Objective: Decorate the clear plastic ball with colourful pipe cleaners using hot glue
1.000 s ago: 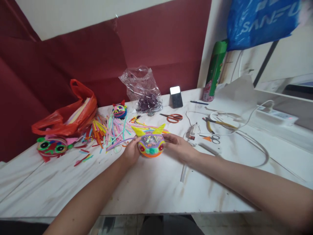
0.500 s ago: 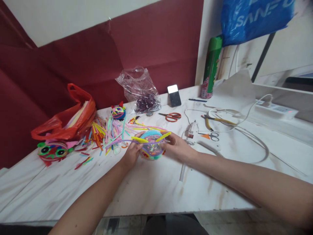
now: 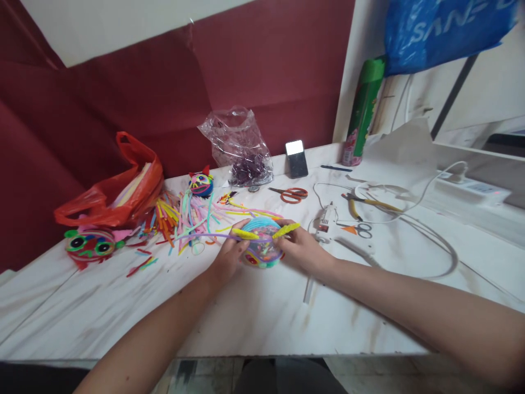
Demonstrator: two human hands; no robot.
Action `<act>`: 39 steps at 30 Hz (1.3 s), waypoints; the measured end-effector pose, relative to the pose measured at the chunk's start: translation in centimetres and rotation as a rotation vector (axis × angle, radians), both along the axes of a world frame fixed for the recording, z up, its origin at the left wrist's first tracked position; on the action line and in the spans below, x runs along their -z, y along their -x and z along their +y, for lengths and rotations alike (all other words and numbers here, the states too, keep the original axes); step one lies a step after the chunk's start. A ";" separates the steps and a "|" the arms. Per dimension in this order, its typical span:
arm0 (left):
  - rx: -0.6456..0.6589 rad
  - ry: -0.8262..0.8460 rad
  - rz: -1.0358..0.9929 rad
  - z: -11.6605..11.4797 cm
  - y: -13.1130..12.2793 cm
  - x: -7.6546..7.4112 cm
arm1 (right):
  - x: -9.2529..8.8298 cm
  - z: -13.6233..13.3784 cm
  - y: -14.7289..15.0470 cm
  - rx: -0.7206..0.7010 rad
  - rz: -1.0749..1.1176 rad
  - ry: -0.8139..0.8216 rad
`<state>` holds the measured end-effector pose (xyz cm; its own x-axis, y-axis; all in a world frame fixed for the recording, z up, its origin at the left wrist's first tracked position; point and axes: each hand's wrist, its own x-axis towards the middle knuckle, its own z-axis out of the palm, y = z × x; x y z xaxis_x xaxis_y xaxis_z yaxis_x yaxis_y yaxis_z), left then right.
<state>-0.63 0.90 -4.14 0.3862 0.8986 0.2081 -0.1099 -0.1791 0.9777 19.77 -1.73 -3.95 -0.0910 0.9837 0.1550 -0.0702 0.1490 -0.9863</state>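
Note:
Both my hands grip a round, colourful pipe-cleaner craft head [image 3: 262, 246] with yellow ears, held just above the white table [image 3: 254, 317]. My left hand [image 3: 227, 257] pinches its left side near one yellow ear. My right hand [image 3: 301, 247] closes round its right side at the other ear. The craft is tilted so its top faces me. A purple pipe cleaner [image 3: 197, 237] trails off to the left from it.
Loose pipe cleaners [image 3: 184, 216], a small finished head [image 3: 200, 183] and a red-green one [image 3: 88, 245] lie left, by a red bag [image 3: 115, 194]. A clear bag [image 3: 241, 150], phone [image 3: 296, 158], orange scissors [image 3: 292, 193], glue gun [image 3: 327, 219], pliers [image 3: 365, 202] and cables [image 3: 426, 235] lie behind and right.
The craft head has been tipped forward between my hands, from face toward me to top toward me. Both hands kept their hold.

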 end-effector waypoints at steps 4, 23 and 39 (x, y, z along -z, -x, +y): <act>-0.038 0.011 0.027 -0.7 -0.5 -0.6 | 0.2 0.1 0.0 0.040 0.013 0.008; -0.187 -0.062 0.125 -2.2 -1.9 -0.4 | -0.3 -0.5 0.6 0.010 0.157 0.099; -0.280 0.196 0.022 -2.3 -3.2 -0.4 | -0.4 -0.7 1.2 -0.020 0.183 0.039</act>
